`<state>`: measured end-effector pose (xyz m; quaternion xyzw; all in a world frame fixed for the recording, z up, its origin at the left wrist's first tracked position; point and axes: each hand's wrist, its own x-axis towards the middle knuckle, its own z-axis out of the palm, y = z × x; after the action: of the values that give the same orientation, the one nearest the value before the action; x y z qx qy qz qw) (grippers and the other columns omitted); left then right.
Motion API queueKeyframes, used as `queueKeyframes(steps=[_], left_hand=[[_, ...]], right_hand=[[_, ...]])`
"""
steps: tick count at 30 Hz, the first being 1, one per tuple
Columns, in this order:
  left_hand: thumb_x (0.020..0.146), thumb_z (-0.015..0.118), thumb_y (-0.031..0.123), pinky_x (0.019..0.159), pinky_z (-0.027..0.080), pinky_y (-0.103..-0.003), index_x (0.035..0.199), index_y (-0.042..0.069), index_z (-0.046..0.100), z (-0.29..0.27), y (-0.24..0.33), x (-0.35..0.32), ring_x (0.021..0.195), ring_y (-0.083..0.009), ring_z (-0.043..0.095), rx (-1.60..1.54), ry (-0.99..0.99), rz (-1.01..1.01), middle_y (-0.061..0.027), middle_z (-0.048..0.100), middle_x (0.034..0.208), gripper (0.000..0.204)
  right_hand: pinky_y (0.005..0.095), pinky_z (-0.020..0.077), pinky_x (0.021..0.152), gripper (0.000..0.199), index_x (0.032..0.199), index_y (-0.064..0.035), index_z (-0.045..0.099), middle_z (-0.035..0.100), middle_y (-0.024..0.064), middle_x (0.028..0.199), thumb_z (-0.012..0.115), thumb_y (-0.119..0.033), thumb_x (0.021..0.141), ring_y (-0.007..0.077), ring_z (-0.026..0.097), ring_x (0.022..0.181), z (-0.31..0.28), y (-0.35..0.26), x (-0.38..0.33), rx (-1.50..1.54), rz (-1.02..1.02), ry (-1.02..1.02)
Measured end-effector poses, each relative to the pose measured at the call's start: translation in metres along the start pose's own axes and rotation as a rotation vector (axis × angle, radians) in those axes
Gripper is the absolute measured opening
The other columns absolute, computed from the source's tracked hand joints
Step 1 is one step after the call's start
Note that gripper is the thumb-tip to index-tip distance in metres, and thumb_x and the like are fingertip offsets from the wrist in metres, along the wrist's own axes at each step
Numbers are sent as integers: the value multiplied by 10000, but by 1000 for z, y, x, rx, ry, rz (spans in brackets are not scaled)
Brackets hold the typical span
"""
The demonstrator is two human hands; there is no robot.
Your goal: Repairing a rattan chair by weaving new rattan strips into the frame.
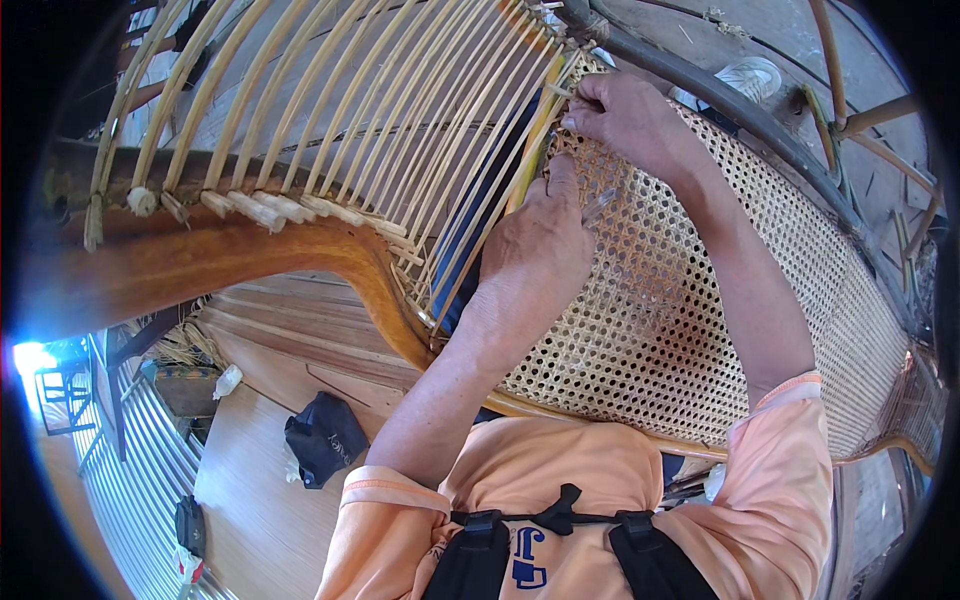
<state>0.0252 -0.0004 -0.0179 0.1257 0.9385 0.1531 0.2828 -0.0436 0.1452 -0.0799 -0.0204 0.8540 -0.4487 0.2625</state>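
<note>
A panel of woven cane webbing (640, 310) lies before me in a curved rattan frame (370, 270). My right hand (625, 115) is at the panel's far left edge, its thumb and fingers pinched together on a thin cane strand (560, 92). Just nearer to me, my left hand (540, 235) rests over the same edge with its index finger pointing forward and the other fingers curled. From beneath it sticks out the clear end of a small tool (600, 205); the rest of that tool is hidden by the hand. A yellow-green strip (540, 130) runs along the edge beside both hands.
Pale rattan rods (330, 110) fan out at the left, cut ends poking past the frame. A dark pole (740, 85) crosses behind the webbing. Far right, more poles (880, 115) stand near a white shoe (750, 78). A black cap (325, 438) lies on a board at lower left.
</note>
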Motion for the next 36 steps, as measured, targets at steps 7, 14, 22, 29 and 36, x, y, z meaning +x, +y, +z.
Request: queueKeyframes(steps=[7, 14, 22, 29, 36], left_hand=[[794, 482, 104, 803, 461, -475, 1276, -29, 363, -2, 3, 0, 913, -404, 589, -45, -12, -33, -278, 553, 1051, 514], [875, 480, 183, 800, 463, -452, 1221, -29, 447, -16, 7, -11, 924, -386, 588, -81, 5, -23, -254, 571, 1021, 407], [845, 560, 138, 690, 491, -406, 1074, 31, 566, -28, 13, -9, 768, -330, 610, -195, 292, 55, -162, 578, 904, 253], [882, 523, 183, 735, 465, -417, 998, 18, 615, -29, 9, 11, 828, -340, 613, -17, 290, 26, -200, 620, 887, 221], [909, 488, 293, 601, 466, -352, 1010, 5, 609, -48, 20, 43, 660, -256, 608, -83, 169, -55, -142, 617, 746, 328]], right_hand=[[386, 457, 762, 264, 1005, -14, 581, 617, 175, 878, 559, -237, 866, 314, 594, 848, 10, 6, -1, -125, -108, 152], [176, 281, 487, 282, 972, -22, 582, 437, -33, 674, 504, -291, 934, 36, 371, 567, -29, 2, -39, 553, -50, 281], [189, 330, 460, 232, 959, -34, 594, 478, -18, 647, 530, -251, 909, 52, 427, 513, -20, -8, -69, 1245, -59, 357], [287, 410, 494, 239, 841, -12, 582, 512, 34, 595, 526, -238, 893, 127, 478, 507, 1, -9, -74, 719, 87, 262], [362, 496, 613, 249, 927, 30, 574, 594, 184, 708, 501, -205, 892, 260, 595, 629, 7, -16, -84, 499, 137, 322]])
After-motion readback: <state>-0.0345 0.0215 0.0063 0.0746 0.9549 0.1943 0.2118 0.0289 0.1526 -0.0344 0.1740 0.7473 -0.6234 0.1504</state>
